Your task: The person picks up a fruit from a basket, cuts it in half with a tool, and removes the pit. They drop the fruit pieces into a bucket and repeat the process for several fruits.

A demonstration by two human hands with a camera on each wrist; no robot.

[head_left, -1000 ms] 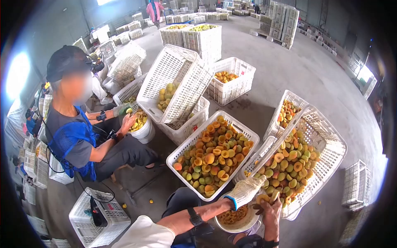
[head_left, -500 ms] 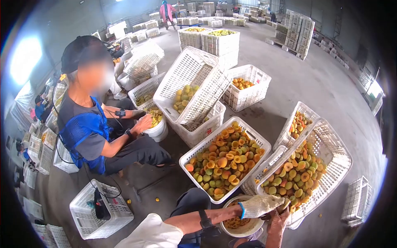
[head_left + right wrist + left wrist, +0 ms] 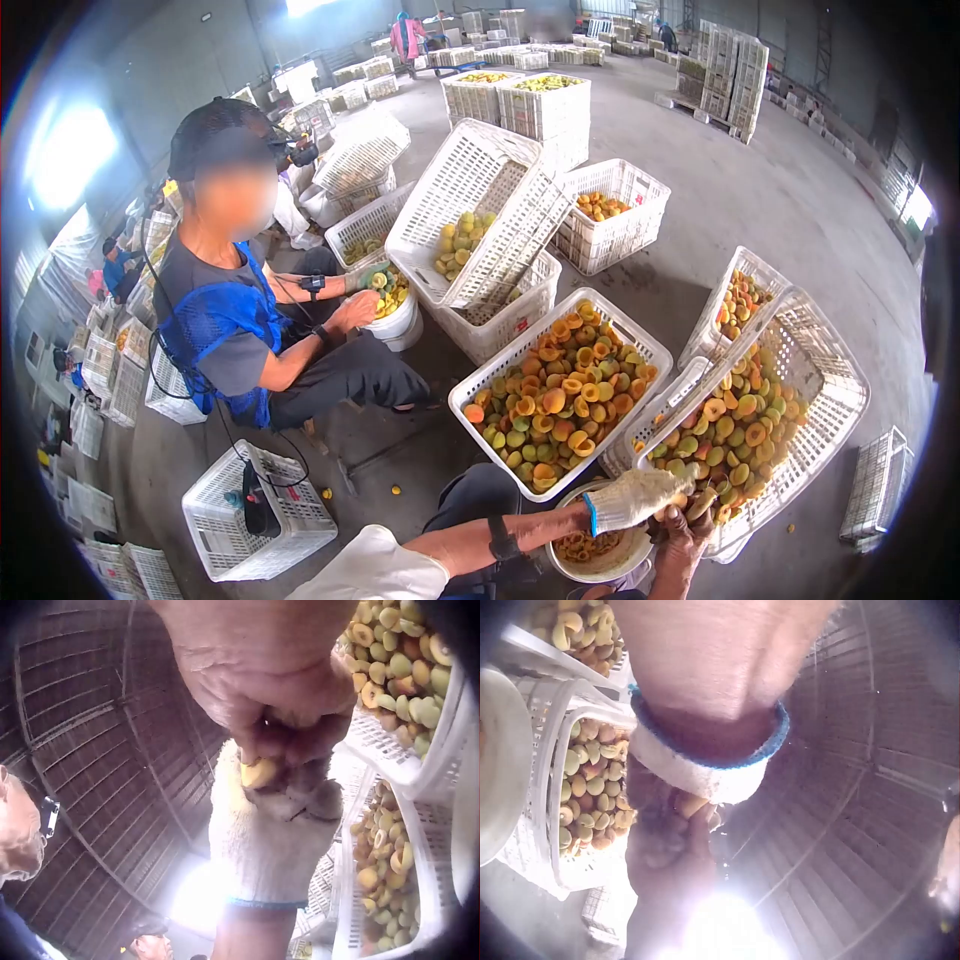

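The gloved left hand point(image 3: 632, 499) grips a piece of fruit over the inner side of a crate of halved fruit point(image 3: 738, 425). Against its fingertips is the bare right hand point(image 3: 682, 545), its fingers curled round a small tan object point(image 3: 703, 503), too small to identify. In the right wrist view a yellow fruit piece point(image 3: 259, 772) lies between the white glove point(image 3: 266, 851) and the bare fingers point(image 3: 289, 739). The left wrist view shows the glove cuff point(image 3: 705, 776) covering most of the left hand. Below the hands stands a white bucket point(image 3: 600, 572) with orange pieces inside.
Left of the bucket stands another crate of halved fruit point(image 3: 656, 352). A seated person in a blue vest point(image 3: 225, 325) handles fruit over a white bucket point(image 3: 400, 328). Tilted stacked crates point(image 3: 405, 235) stand between. A crate with a dark item point(image 3: 190, 510) is at lower left.
The head view has shifted, so the scene sits further right and slightly lower. Both hands have stayed close together beside the crate; the fruit half seen between them earlier is now less visible.
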